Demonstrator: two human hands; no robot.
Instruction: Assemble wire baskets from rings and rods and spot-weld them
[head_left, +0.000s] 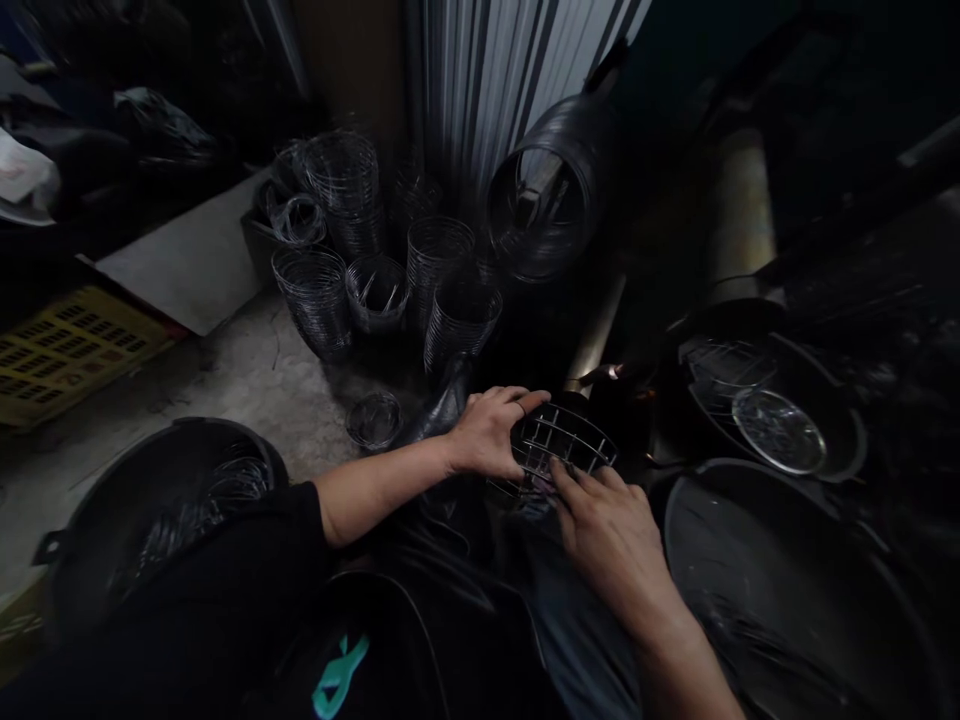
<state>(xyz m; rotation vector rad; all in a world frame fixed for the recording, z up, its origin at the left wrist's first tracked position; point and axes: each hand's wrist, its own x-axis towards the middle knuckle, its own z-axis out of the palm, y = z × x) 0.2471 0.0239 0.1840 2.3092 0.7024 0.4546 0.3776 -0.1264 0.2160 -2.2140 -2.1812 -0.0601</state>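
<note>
A round wire grid (566,432) of crossed metal rods sits in front of my body, above my knees. My left hand (491,432) is closed on its left side, the thumb below and the fingers along the upper edge. At the near right edge, my right hand (611,525) has its fingertips pressed on the rods. The palm side of this hand is hidden. A metal rod or tube (596,345) stands just behind the grid, beside a dark fixture with a small copper-coloured piece (602,374).
Stacks of wire rings (311,300) stand on the concrete floor ahead. A large wire coil (544,215) is behind them. Black tubs stand left (247,430) and right (787,530); a dark pan (847,430) holds wire pieces. A yellow crate (82,345) is far left.
</note>
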